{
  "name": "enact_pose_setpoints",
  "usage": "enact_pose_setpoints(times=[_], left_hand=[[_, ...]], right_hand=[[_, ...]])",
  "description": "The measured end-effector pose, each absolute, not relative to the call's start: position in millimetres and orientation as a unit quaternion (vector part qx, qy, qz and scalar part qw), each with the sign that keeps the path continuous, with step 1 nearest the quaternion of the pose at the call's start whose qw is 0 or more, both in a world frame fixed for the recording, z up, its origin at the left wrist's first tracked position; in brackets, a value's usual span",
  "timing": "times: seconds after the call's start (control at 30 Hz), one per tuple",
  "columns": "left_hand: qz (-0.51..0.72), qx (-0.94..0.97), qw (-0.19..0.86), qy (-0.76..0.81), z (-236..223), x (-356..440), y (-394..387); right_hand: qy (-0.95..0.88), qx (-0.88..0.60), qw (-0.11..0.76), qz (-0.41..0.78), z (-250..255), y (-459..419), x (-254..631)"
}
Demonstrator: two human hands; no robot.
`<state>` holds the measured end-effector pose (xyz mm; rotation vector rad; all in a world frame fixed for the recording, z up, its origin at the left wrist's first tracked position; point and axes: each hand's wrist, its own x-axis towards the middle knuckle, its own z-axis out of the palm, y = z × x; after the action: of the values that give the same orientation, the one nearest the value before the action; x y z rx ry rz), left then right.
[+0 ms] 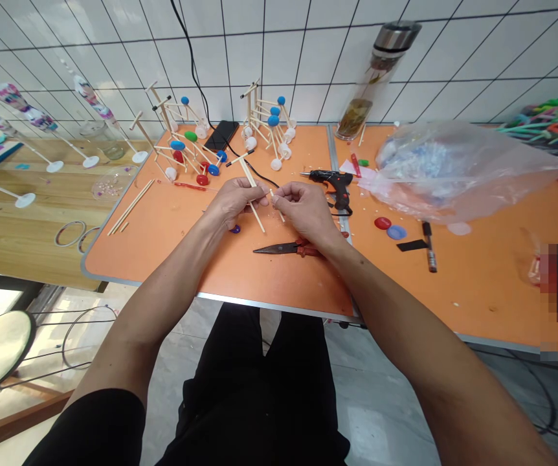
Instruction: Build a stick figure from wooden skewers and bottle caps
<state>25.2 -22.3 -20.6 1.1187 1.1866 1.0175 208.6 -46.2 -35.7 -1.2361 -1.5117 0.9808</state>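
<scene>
My left hand (pixel 240 199) is closed around a frame of thin wooden sticks (pixel 258 217), topped by a crosspiece with black ends (pixel 239 158). Close beside it, my right hand (pixel 303 206) pinches a short wooden stick (pixel 279 207) between thumb and fingers. The two hands nearly meet above the orange table (pixel 162 243). Below the right wrist lie pliers (pixel 281 248) with red handles, partly hidden by the arm. A dark blue cap (pixel 235 229) rests under my left hand. Just past my right hand lies a black glue gun (pixel 334 188).
Stick models with bottle-cap wheels (pixel 182 145) stand at the back, near a phone (pixel 221 136). Loose sticks (pixel 131 207) lie left. To the right are a plastic bag (pixel 434 171), a marker (pixel 429 246) and red and blue caps (pixel 396 232). A tall bottle (pixel 376 77) stands by the wall.
</scene>
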Motion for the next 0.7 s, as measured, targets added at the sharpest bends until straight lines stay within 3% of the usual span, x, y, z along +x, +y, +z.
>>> enact_pose_setpoints(times=[0.7], left_hand=[[0.433,0.479,0.57,0.508,-18.3,25.3,-24.2]], right_hand=[[-0.614,-0.499,0.464,0.398,-37.6,-45.0,208.1]])
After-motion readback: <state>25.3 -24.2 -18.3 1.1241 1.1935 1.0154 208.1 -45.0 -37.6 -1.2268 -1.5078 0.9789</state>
